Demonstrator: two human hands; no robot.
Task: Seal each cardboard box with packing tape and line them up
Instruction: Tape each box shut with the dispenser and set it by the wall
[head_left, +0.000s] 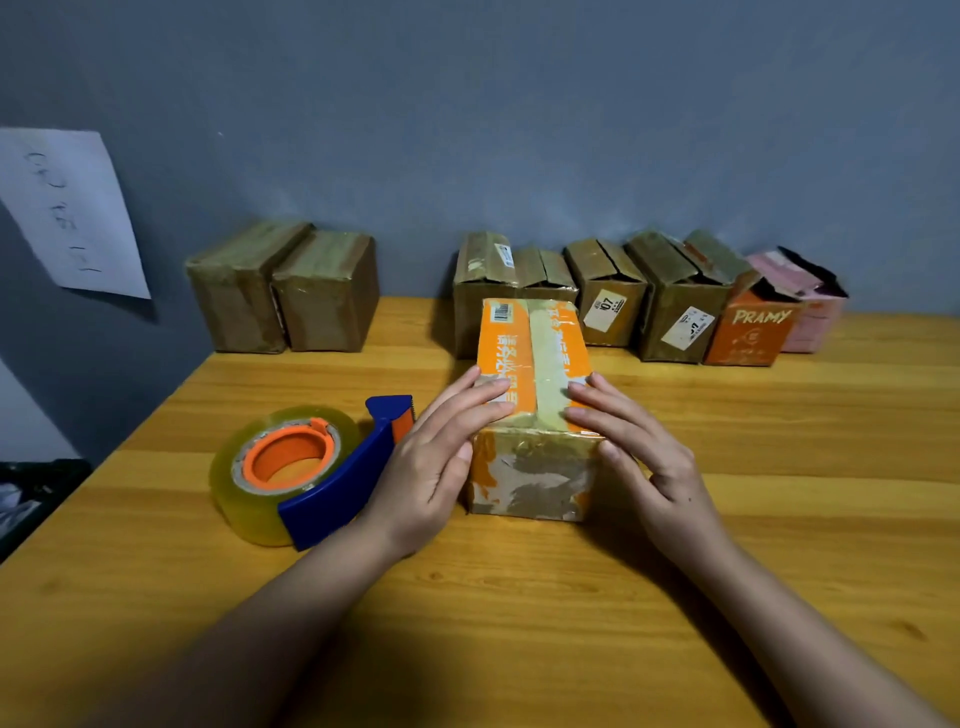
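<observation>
An orange cardboard box (527, 374) lies lengthwise in the middle of the wooden table (779, 467), with a strip of tape along its top seam. My left hand (441, 452) rests on the box's near left top edge with straight fingers. On the near right top edge my right hand (639, 441) lies the same way, thumb against the box's end. Just left of my left hand sits a roll of clear tape (280, 467) in a blue dispenser with an orange core. Two taped brown boxes (285, 291) stand at the back left.
Against the grey wall at the back right stand several brown boxes (608, 296) with flaps open, then an orange box (748, 332) and a pink box (810, 306). A sheet of paper (67, 208) hangs on the left wall. A dark bin (31, 499) sits beyond the table's left edge.
</observation>
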